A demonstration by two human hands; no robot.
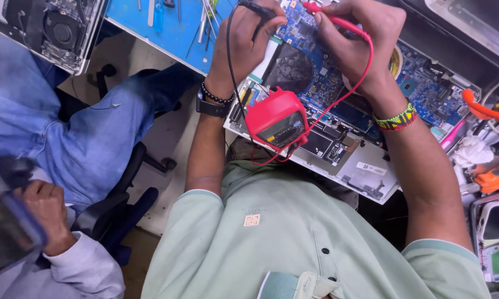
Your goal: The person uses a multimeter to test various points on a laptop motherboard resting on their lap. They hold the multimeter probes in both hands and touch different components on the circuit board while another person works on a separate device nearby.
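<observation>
left hand top centre, fingers pinched on black probe | right hand upper right, fingers gripping red probe | both tips on blue circuit board of opened laptop, centre-right | red multimeter lying mid-frame, leads looped | co-worker's hand lower left
</observation>
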